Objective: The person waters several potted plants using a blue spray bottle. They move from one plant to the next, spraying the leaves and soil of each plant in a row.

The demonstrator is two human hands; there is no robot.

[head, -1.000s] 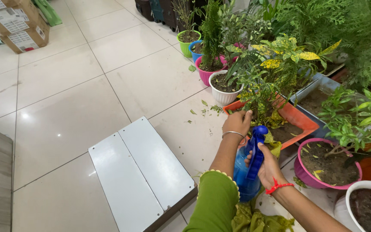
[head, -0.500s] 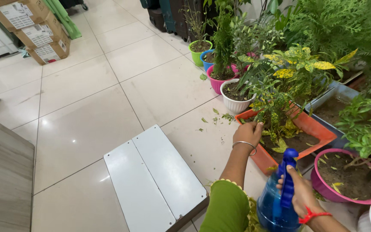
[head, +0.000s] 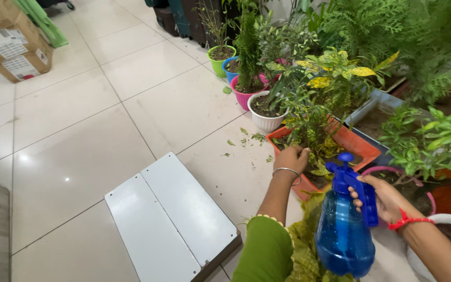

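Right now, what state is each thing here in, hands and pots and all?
Left hand: closed among the stems of the plant in the orange tray.
Right hand: shut on the spray bottle, held upright.
White pot: upright, filled with soil.
White board: lying flat on the floor.
Cardboard boxes: stacked, closed.

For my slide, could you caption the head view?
Right hand holds blue spray bottle; left hand reaches into orange planter.

Translucent blue spray bottle [head: 343,235] — upright, held above floor — beside orange planter [head: 358,143].
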